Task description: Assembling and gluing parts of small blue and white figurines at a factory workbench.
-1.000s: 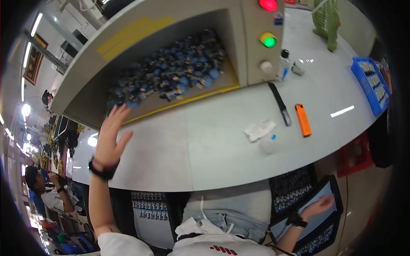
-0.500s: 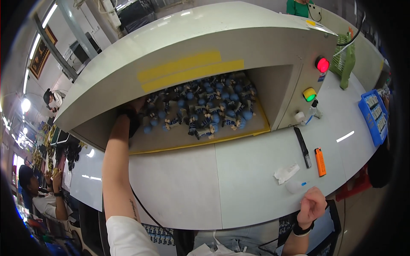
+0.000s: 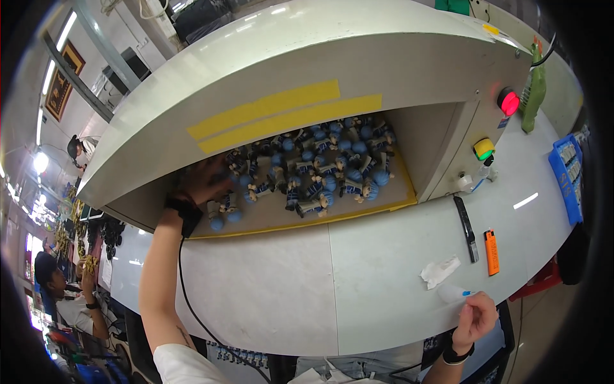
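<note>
Inside the opening of a large cream-coloured machine, many small blue-headed figurines lie scattered on a flat surface. My left hand, with a dark band at the wrist, reaches in at the left end of the pile. Its fingers look stretched out beside the nearest figurines, though shadow dims them. I see nothing held in it. Over the table's near right edge, my right hand is loosely curled, with nothing visible in it. Close to its fingertips lies a small clear piece with a blue tip.
Yellow tape edges the opening of the machine. To its right are a black cutter knife, an orange lighter, a crumpled white tissue, a small bottle and a blue crate. Another person works at far left.
My left hand has come out of the deep shadow toward the mouth of the opening, so more of it shows. My right hand stays loosely curled. The whole view has shifted slightly.
</note>
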Available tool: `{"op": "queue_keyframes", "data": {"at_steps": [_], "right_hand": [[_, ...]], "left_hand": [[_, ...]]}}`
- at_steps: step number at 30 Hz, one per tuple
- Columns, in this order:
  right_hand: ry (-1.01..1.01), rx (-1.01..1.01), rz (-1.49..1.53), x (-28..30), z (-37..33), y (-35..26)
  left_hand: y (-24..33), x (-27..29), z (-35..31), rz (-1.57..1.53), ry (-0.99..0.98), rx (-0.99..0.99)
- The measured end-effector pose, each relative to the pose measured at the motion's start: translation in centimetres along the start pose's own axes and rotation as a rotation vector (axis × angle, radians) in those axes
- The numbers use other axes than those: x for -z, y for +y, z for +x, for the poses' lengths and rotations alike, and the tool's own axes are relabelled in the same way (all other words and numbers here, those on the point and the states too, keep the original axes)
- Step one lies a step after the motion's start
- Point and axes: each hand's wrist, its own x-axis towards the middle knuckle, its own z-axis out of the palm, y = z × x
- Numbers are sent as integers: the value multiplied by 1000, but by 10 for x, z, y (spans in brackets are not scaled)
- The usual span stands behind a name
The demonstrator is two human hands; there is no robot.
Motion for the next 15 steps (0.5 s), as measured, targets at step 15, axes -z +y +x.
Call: {"op": "queue_keyframes", "data": {"at_steps": [15], "right_hand": [[3,19,-30,1,2,-3]], "left_hand": [[-33,30,34,-402,-349,14]]}}
